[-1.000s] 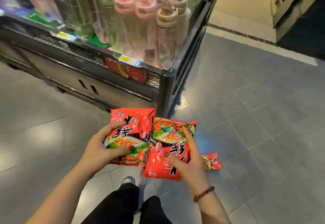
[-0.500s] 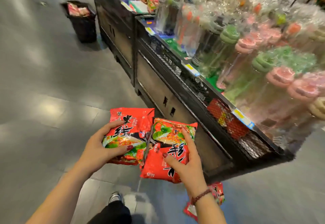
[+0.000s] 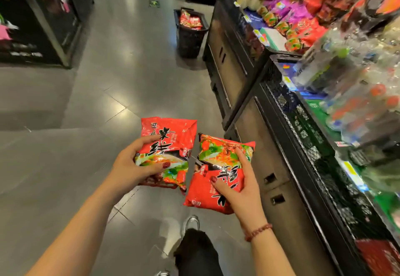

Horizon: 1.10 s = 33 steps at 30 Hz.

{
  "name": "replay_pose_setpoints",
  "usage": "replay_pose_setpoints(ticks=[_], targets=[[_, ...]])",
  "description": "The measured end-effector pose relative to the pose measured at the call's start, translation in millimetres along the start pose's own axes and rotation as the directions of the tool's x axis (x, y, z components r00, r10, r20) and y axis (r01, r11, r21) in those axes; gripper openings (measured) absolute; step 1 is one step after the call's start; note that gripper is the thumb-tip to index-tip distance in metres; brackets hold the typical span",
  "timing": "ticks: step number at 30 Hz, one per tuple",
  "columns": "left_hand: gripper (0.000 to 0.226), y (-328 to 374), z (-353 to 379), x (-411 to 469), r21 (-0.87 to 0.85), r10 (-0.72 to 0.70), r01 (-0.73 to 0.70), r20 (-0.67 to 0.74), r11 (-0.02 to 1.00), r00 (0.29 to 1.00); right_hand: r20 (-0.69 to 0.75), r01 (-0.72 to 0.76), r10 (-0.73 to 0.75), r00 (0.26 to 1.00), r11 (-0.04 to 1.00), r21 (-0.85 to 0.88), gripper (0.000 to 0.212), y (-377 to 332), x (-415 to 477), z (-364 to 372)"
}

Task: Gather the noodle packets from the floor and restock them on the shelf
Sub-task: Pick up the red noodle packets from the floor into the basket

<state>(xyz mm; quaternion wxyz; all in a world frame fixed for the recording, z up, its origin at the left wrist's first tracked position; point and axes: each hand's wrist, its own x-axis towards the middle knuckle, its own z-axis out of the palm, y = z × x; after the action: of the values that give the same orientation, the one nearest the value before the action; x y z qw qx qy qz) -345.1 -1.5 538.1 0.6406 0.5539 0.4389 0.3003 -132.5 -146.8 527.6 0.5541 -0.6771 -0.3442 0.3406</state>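
Head view looks down on our two hands, each carrying one red noodle packet above the grey floor (image 3: pixel 82 167). Our left hand (image 3: pixel 129 168) grips the left packet (image 3: pixel 173 133) by its near-left edge. Its fingers (image 3: pixel 149 141) curl over the printed face and the thumb presses lower down, so the bag lies flat, face up. Our right hand (image 3: pixel 242 189) holds the right packet (image 3: pixel 218 152) the same way from its right side, with one finger stretched up the face and the thumb across the lower part. The packets sit side by side with a narrow gap between them, and the right one is turned the opposite way, judging by its print.

We judge that one bag per hand suits such puffy, slick wrappers, since a spread grip stops them sliding and avoids crushing the noodles.

Along our right runs the black shelf (image 3: pixel 303 128) with its mesh front. The near section holds blurred clear bottles. Farther up the aisle lie the shelved packets (image 3: pixel 303 31), red and orange and seemingly the same kind, so we take that stretch as the likely spot for these two. A black basket (image 3: pixel 190 42) stands on the floor beside that far end with more red bags inside. These two are gathered and off the floor, and we have not yet shelved them.
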Motion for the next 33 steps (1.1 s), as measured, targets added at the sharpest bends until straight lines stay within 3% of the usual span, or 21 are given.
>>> replay_pose_setpoints(ticks=[12,18,33], targets=[[0.063,77,-43,247,0.087,0.022,-0.008,-0.153,0.996,0.988,0.112,0.035,-0.039,0.993,0.998,0.044,0.082,-26,291,44],[0.062,114,-49,356,0.038,0.052,-0.046,-0.206,0.998,0.977,0.161,0.027,-0.033,0.986,0.999,0.04,0.08,-55,417,67],[0.067,175,-137,689,0.023,0.066,-0.064,-0.115,0.998,0.991,0.151,0.036,-0.043,0.988,0.998,0.051,0.08,-96,728,188]])
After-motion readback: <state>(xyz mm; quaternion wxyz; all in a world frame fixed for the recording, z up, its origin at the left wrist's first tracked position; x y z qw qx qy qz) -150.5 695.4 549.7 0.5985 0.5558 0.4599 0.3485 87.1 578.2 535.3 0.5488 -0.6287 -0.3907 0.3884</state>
